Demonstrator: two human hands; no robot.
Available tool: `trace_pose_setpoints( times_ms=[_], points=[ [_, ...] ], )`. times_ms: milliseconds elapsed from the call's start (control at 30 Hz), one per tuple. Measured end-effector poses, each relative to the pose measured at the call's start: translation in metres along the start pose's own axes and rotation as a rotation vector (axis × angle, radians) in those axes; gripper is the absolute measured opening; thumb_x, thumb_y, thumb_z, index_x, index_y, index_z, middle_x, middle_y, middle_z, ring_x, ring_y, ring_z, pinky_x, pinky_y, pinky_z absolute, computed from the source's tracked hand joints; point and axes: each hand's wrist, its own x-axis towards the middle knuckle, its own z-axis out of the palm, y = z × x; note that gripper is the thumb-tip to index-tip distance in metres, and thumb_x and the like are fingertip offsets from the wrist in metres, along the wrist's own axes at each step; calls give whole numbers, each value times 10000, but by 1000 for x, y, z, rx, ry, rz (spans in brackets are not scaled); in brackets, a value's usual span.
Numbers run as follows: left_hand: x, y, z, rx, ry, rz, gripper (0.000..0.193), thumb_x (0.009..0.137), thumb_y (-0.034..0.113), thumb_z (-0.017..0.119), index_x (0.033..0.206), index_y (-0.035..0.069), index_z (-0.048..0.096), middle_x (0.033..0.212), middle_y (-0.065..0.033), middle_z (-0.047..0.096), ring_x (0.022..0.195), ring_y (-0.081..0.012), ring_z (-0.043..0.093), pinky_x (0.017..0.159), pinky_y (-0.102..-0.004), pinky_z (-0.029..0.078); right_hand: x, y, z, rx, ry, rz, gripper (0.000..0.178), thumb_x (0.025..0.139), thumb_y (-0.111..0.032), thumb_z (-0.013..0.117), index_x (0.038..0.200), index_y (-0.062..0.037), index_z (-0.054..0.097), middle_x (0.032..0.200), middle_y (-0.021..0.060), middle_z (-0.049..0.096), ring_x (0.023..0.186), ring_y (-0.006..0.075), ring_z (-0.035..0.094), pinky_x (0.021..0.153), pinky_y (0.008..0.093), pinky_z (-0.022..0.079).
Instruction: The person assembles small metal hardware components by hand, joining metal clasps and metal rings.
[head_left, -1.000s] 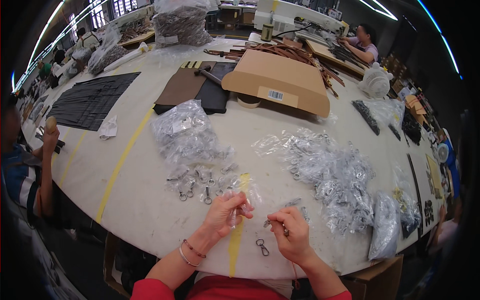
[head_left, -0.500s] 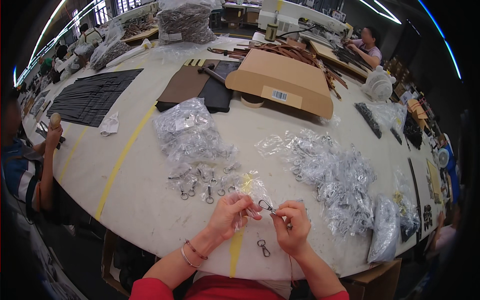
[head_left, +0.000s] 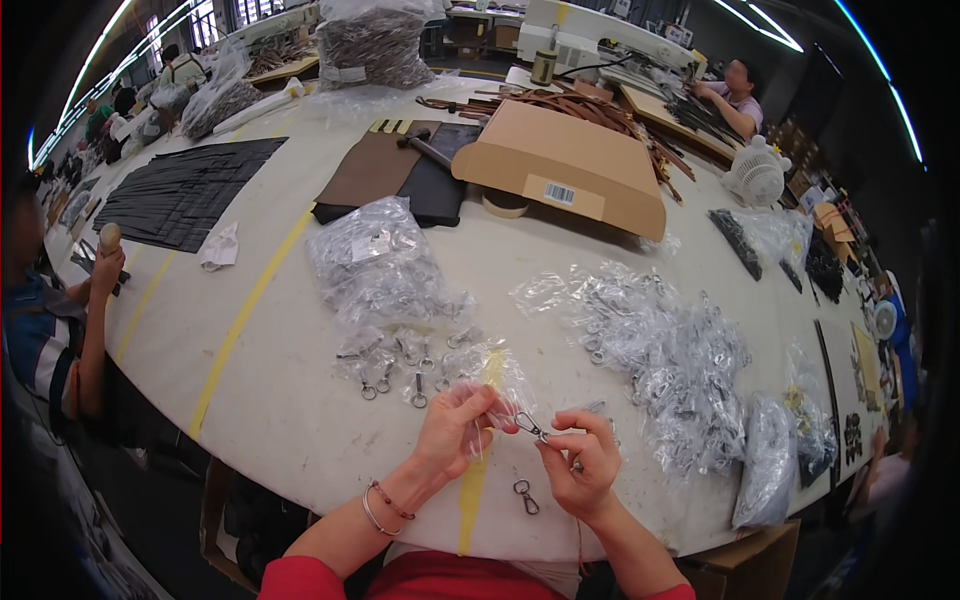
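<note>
My left hand pinches a small clear plastic bag, which stretches out past the fingertips. Close beside it, my right hand grips a dark metal swivel snap hook between thumb and finger. The hook's tip points left, at the bag's edge; whether it is inside the bag I cannot tell. A second snap hook lies on the table just below my hands. Several bagged key-ring hooks are spread left of the bag. To the right is a big heap of small clear bags with metal hooks.
Beyond my hands lie a large bag of wrapped hardware, an open cardboard box, a hammer on leather sheets and black strips. A white fan stands far right. One co-worker is at left, another far right.
The snap hook has shifted slightly left and down, nearer the bag in my left hand. My right hand's fingers have lifted and spread a little.
</note>
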Motion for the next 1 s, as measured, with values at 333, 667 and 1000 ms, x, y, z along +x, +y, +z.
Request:
trace_pose_setpoints(
  times_ms=[333, 667, 1000],
  points=[
    [-5, -3, 1, 7, -195, 13, 177, 820, 149, 582, 925, 10, 549, 763, -76, 595, 519, -119, 555, 365, -163, 316, 1, 16, 20, 248, 135, 169, 144, 706, 70, 618, 758, -11, 511, 854, 110, 602, 555, 57, 519, 439, 158, 371],
    [-6, -4, 4, 197, -104, -67, 177, 808, 116, 575, 934, -9, 581, 753, -46, 586, 572, -82, 510, 478, -167, 367, 10, -4, 8, 778, -93, 1057, 102, 784, -51, 605, 757, -9, 516, 725, 41, 580, 540, 30, 472, 435, 156, 339],
    [-5, -5, 5, 202, -115, -73, 27, 768, 88, 562, 754, 65, 558, 640, 17, 519, 532, -49, 446, 468, -190, 336, 35, 15, -22, 634, -379, 994, 314, 886, -271, 363, 886, -8, 535, 652, 29, 509, 456, 59, 365, 407, 185, 288]
  ],
)
